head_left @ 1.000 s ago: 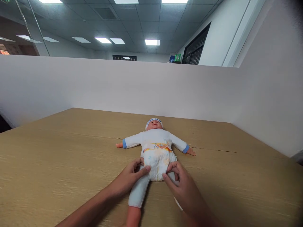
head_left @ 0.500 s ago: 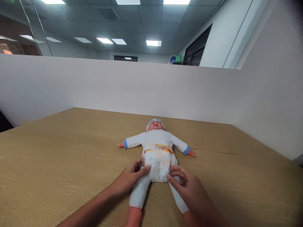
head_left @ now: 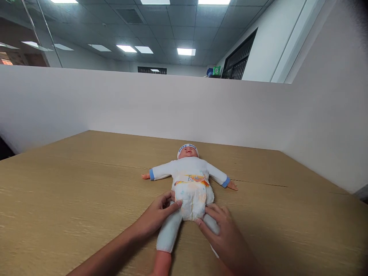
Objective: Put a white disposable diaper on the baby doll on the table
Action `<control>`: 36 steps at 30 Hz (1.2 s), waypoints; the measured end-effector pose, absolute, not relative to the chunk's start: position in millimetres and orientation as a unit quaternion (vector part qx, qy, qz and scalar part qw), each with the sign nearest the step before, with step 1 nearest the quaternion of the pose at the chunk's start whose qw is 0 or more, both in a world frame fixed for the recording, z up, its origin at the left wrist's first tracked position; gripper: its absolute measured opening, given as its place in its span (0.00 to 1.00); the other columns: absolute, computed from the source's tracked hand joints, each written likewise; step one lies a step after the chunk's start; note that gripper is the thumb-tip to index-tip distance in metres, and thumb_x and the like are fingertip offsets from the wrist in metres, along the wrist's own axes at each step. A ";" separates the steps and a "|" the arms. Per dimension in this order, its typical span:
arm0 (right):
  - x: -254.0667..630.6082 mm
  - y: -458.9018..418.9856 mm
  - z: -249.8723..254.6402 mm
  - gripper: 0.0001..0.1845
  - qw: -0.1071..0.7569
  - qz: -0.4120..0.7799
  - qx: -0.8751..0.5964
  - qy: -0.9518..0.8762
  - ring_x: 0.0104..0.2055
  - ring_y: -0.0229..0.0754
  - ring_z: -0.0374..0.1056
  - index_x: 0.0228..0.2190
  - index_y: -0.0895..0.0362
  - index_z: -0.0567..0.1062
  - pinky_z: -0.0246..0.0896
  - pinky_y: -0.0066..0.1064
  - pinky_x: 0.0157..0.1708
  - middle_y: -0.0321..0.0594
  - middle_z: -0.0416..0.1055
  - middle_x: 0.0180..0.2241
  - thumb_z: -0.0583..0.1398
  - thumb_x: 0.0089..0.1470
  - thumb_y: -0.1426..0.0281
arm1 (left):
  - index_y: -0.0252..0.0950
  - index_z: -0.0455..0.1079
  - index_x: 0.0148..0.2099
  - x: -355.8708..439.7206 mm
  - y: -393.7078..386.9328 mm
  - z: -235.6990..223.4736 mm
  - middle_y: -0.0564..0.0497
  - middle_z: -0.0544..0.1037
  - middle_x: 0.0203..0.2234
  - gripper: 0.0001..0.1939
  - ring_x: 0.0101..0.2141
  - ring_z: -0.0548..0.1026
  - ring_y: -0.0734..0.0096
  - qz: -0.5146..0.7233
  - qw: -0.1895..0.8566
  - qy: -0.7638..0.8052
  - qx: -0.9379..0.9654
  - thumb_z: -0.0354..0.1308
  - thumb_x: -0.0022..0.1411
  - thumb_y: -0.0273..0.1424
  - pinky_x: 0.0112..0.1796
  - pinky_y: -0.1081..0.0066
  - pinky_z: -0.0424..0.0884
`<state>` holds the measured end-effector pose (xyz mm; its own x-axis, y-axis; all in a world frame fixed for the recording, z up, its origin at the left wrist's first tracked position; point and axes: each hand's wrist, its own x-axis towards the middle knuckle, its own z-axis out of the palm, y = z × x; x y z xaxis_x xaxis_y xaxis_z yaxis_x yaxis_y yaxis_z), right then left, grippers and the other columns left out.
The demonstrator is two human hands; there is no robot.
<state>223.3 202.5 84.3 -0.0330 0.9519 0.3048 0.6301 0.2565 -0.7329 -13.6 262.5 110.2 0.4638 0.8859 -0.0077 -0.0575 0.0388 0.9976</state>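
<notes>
A baby doll (head_left: pixel 190 165) in a white suit with blue cuffs lies on its back, arms spread, legs toward me. Around its hips is a white diaper (head_left: pixel 191 199) with an orange printed waistband. My left hand (head_left: pixel 162 209) is closed at the diaper's left leg edge, thumb on top and fingers tucked at the hip. On the other side my right hand (head_left: pixel 222 230) lies over the doll's leg, its thumb and index fingertips closed at the diaper's lower right edge. That hand hides most of the leg beneath it.
The doll rests on a wide wood-toned table (head_left: pixel 86 199) with seams across its top. A low white partition (head_left: pixel 184 107) stands behind it, and a white wall (head_left: pixel 330 115) rises on the right.
My right hand has moved slightly left and down along the diaper's edge, its thumb now nearer the crotch. My left hand keeps its place.
</notes>
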 end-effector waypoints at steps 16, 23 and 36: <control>230.1 207.8 87.5 0.29 0.422 0.287 -0.611 -0.605 0.36 0.47 0.69 0.42 0.53 0.86 0.67 0.35 0.39 0.42 0.76 0.35 0.63 0.60 0.41 | 0.36 0.74 0.46 -23.1 272.1 112.5 0.47 0.81 0.40 0.29 0.42 0.76 0.61 0.352 0.648 0.358 0.573 0.71 0.62 0.56 0.42 0.67 0.71; 228.0 210.8 89.7 0.28 0.439 0.330 -0.579 -0.602 0.38 0.48 0.73 0.42 0.55 0.85 0.68 0.33 0.38 0.42 0.81 0.37 0.64 0.62 0.43 | 0.36 0.71 0.41 -26.7 279.5 112.2 0.49 0.81 0.36 0.29 0.35 0.75 0.67 0.356 0.662 0.357 0.554 0.75 0.58 0.56 0.36 0.71 0.69; 231.9 203.8 100.9 0.26 0.435 0.316 -0.573 -0.618 0.40 0.50 0.80 0.46 0.53 0.86 0.74 0.38 0.42 0.45 0.85 0.44 0.65 0.62 0.45 | 0.33 0.78 0.44 -33.1 274.1 107.9 0.50 0.81 0.32 0.28 0.35 0.75 0.66 0.424 0.530 0.425 0.600 0.72 0.60 0.54 0.36 0.71 0.67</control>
<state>231.9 203.8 100.9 0.0363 0.9838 0.1754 0.4340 0.1426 -0.8896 -33.1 274.1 107.9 0.2801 0.9582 0.0585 0.0604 -0.0785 0.9951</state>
